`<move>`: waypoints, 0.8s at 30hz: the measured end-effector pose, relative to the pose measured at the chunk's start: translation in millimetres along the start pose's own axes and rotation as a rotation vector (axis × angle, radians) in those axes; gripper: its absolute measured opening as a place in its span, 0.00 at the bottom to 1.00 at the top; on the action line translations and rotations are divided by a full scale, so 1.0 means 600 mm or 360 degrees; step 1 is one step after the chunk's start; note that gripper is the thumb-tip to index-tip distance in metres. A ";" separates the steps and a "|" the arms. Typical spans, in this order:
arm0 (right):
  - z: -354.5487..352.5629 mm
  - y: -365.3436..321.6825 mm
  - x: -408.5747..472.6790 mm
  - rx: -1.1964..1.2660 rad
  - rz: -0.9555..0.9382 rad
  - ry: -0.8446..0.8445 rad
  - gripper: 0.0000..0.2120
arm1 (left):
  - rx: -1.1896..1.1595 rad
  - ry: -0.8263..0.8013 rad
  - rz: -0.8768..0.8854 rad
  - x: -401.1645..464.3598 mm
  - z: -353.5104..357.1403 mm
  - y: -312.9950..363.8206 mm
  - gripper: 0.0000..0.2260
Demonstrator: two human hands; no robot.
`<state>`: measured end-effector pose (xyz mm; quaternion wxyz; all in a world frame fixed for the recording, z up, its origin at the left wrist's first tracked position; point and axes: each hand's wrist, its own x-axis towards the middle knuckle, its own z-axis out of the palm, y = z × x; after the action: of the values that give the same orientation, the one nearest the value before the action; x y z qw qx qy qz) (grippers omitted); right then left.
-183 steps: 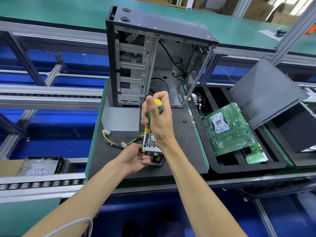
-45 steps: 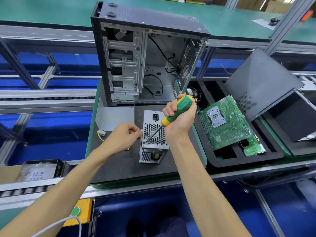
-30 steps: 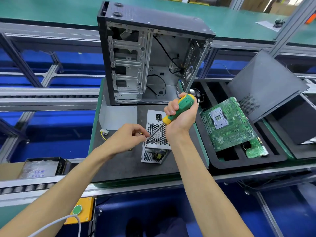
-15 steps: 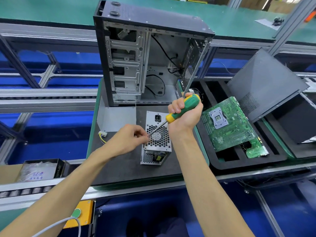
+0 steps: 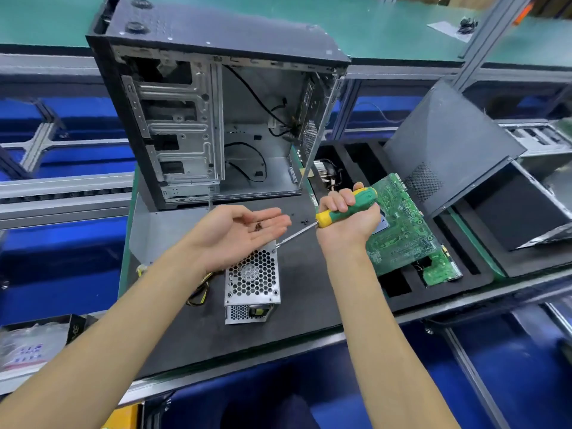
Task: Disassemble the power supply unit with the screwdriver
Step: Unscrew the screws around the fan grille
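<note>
Taking the PSU [image 5: 253, 278] as my landmark: it lies flat on the black surface [image 5: 309, 289], honeycomb grille up, its yellow-and-black wires [image 5: 198, 294] trailing off its left side. Just above its far end my left hand [image 5: 238, 233] is turned palm up, fingers straight and apart, with a small dark screw [image 5: 257, 225] resting loose in the palm. Behind the PSU stands the open case [image 5: 216, 119]. To the PSU's right, my right hand [image 5: 348, 218] has its grip clamped round the green-and-yellow screwdriver [image 5: 342, 209], whose shaft slants down-left so the tip sits at the PSU's far right corner. A few more screws [image 5: 305, 221] lie on the surface beyond that corner, and the motherboard [image 5: 399, 230] sits in a tray further right.

I judge one screw is just out and being collected. Next I need to tip it among the loose ones, then seat the tip on another fastener; which remain I cannot tell.
</note>
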<state>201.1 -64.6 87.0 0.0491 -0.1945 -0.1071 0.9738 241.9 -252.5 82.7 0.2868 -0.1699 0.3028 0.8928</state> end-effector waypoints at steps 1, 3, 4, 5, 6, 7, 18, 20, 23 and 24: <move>0.000 -0.007 0.012 0.0019 -0.0010 0.0015 0.13 | 0.0054 -0.0001 0.0004 0.013 0.010 0.004 0.17; -0.002 -0.021 0.036 0.0044 -0.0031 0.0048 0.14 | 0.0237 0.0006 0.0059 0.043 0.028 0.015 0.16; -0.003 -0.028 0.049 0.0052 -0.0041 0.0063 0.14 | 0.0377 0.0025 0.0112 0.061 0.037 0.022 0.16; -0.005 -0.034 0.061 0.0057 -0.0048 0.0078 0.14 | 0.0549 0.0065 0.0174 0.080 0.047 0.027 0.15; -0.007 -0.040 0.073 0.0065 -0.0049 0.0093 0.14 | 0.0752 0.0128 0.0234 0.101 0.056 0.031 0.14; -0.009 -0.045 0.085 0.0074 -0.0046 0.0109 0.14 | 0.0980 0.0209 0.0277 0.123 0.064 0.034 0.13; -0.062 -0.053 0.199 -0.0114 0.0070 0.0341 0.13 | 0.2627 0.0651 -0.0011 0.335 0.034 0.019 0.11; -0.075 -0.046 0.212 -0.0138 0.0099 0.0376 0.14 | 0.2817 0.0704 0.0018 0.347 0.018 0.013 0.11; -0.089 -0.035 0.229 -0.0139 0.0158 0.0406 0.14 | 0.3079 0.0733 0.0048 0.353 0.007 -0.001 0.10; -0.091 -0.033 0.233 -0.0144 0.0174 0.0406 0.14 | 0.3140 0.0705 0.0033 0.356 0.007 -0.005 0.10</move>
<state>95.1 -16.1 -9.3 0.0005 -0.3241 -0.1329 0.9366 77.3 -160.6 -17.3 0.2288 -0.0160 0.9537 0.1946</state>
